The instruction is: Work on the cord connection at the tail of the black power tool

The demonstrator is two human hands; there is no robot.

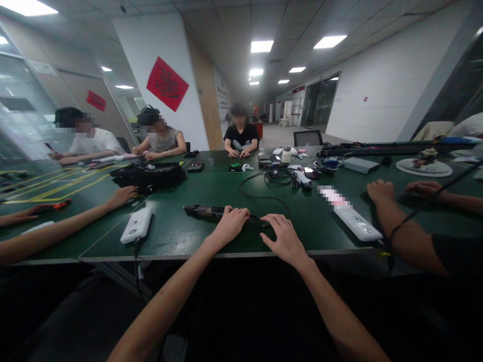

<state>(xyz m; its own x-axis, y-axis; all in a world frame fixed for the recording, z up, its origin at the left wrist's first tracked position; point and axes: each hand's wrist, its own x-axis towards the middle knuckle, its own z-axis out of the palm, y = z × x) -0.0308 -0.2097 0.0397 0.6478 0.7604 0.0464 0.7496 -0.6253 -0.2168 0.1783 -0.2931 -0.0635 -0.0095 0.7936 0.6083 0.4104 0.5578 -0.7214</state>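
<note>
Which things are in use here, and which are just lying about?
In use: left hand, right hand, dark tool at them.
Lying about: black bag, left white device, right white device, grey box.

No text, brand or number can be read with certainty.

- Red diamond poster [167, 83] on the white pillar [151, 40]: dark brush-style characters, too blurred to read.
- Smaller red poster [95, 100] on the left wall: marking not resolvable.
- Red strip sign [298, 90] over the far doorway: lettering too small.
- Small red mark [366, 99] on the right wall: unreadable.
- White device [136, 225] on the worktop [211, 186], left side: tiny dark marks, illegible.
- Second white device [357, 223], right side: small printed symbols, illegible; a pixelated patch lies at its far end.
- Dark tool [202, 211] under the left hand [231, 221], beside the right hand [284, 239]: no lettering visible.
</note>
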